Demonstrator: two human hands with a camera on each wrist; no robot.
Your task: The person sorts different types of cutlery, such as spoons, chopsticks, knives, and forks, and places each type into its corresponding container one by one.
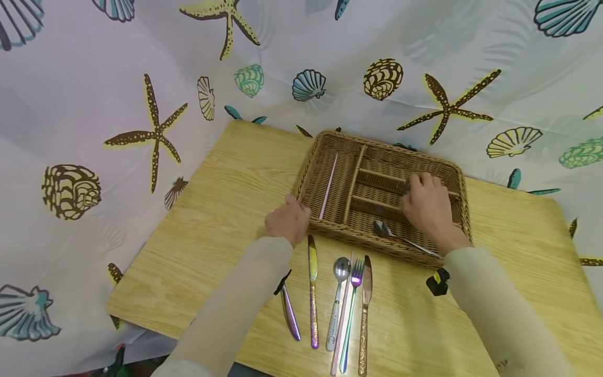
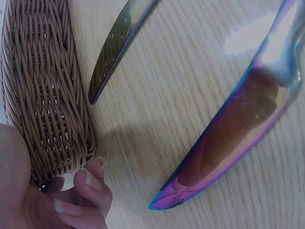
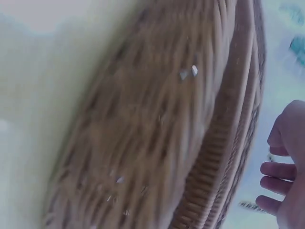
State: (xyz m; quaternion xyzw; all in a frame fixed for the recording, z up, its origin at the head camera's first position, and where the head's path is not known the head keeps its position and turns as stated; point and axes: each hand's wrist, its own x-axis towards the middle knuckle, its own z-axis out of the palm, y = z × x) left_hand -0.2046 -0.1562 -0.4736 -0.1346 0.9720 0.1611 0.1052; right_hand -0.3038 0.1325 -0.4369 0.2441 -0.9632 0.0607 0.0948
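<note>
A brown wicker cutlery tray (image 1: 306, 173) lies against the patterned cloth at the back of the table. At its front left corner my left hand (image 1: 288, 219) grips the wall; the left wrist view shows the fingers (image 2: 88, 186) bent round that corner. Over the right-hand compartments hovers my right hand (image 1: 428, 207), its fingers loosely bent. The right wrist view shows nothing between them. A pink chopstick (image 1: 328, 186) lies in the tray's left compartment. Spoons (image 1: 383, 229) overlap in the front right compartment, partly covered, so their number is unclear.
In front of the tray lie a yellow-bladed knife (image 1: 313, 293), a spoon (image 1: 338, 293), a pink chopstick (image 1: 343, 324), a rainbow fork (image 1: 352, 309) and a knife with a glittery handle (image 1: 365, 314). My left sleeve partly hides a purple knife (image 1: 290, 314).
</note>
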